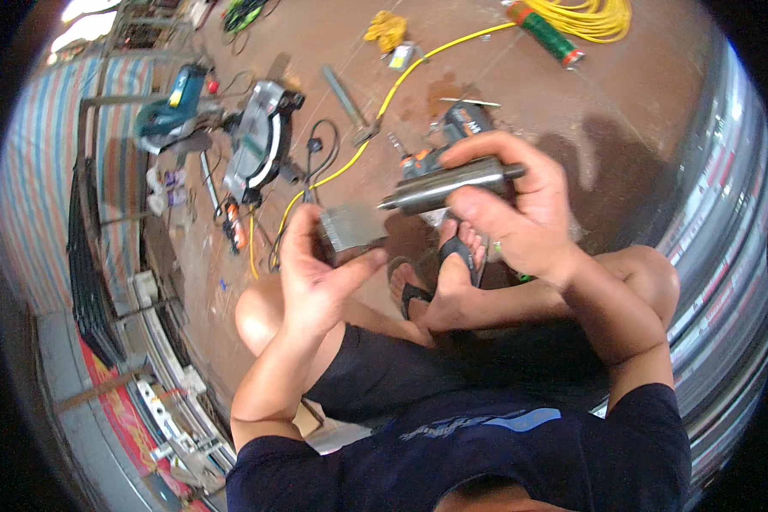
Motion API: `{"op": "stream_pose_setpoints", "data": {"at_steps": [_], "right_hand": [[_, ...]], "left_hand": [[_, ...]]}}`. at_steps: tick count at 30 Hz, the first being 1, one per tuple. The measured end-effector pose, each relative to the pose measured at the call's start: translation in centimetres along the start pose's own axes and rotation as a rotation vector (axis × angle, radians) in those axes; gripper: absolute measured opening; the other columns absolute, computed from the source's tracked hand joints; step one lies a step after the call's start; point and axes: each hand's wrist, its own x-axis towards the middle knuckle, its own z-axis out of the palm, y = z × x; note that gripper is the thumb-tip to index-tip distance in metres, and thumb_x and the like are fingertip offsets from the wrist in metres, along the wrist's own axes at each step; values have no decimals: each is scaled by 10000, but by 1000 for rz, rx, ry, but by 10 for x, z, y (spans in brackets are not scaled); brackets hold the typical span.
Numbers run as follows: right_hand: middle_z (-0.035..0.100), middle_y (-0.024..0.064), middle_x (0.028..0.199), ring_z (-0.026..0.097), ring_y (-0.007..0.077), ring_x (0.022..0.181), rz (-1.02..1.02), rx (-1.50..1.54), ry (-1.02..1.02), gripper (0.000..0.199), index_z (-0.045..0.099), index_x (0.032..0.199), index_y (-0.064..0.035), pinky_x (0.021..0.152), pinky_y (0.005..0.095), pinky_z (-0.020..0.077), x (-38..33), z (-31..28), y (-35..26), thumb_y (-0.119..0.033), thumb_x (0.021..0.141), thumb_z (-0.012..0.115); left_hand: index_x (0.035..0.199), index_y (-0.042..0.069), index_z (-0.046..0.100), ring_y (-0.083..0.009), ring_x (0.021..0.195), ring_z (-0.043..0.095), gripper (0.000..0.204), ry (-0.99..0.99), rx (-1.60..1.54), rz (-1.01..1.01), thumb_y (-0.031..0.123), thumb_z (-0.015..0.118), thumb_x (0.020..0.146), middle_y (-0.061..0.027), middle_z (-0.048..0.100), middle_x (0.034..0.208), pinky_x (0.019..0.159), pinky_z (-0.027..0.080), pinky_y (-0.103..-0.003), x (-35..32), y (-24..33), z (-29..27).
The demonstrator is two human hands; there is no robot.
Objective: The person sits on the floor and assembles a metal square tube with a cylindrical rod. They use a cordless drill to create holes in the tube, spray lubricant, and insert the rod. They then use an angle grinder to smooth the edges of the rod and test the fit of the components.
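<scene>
In the head view I see the right hand (529,209) grasping a dark steel cylinder (442,188), which has a thinner stub at each end. The thumb lies along its near side and the fingers are bent over its far side. The cylinder is held in the air above the brown floor (316,43), slightly slanted in my view.

Just to the left of the cylinder, the left hand (314,280) is grasping a grey block (354,225) between thumb and fingers. The block is blurred, and I cannot tell whether the left stub touches it.

Beyond the cylinder I find a black and orange power drill (465,122) on the floor, partly covered by the right hand. Beyond it and to the left, a hammer (346,98) lies beside the yellow cable (439,54). Well to the left of the cylinder there is a mitre saw (256,154). On the near side of the cylinder are two feet (462,247) in dark sandals.
</scene>
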Motion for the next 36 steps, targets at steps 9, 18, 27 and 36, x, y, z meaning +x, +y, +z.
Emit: {"op": "stream_pose_setpoints", "data": {"at_steps": [9,18,27,36], "right_hand": [[726,7,995,637,63,881,-105,-188,-50,351,741,1254,-20,779,272,526,-5,9,2,-233,992,836],[740,22,955,666,57,794,1,-183,35,253,731,1237,-11,700,245,525,0,10,-3,-198,1068,758],[741,52,956,673,102,834,-133,-416,-140,366,725,1215,26,737,295,545,-2,11,-3,-274,1015,793],[771,83,1012,735,141,877,-37,-336,-211,433,715,1258,29,803,314,581,-7,14,-9,-305,1008,829]], "left_hand": [[1214,37,666,-191,908,761,585,-30,573,79,70,1004,738,-101,765,972,805,600,-334,-11,11,1],[1148,29,704,-392,979,788,577,-86,698,120,145,986,658,-175,763,997,842,623,-439,-7,16,-7],[1077,35,665,-421,964,736,506,-100,856,231,163,939,672,-167,703,993,799,601,-493,-8,12,-3],[981,36,643,-363,853,705,473,-1,936,286,168,978,674,-148,672,913,741,565,-442,-9,14,-1]]}}
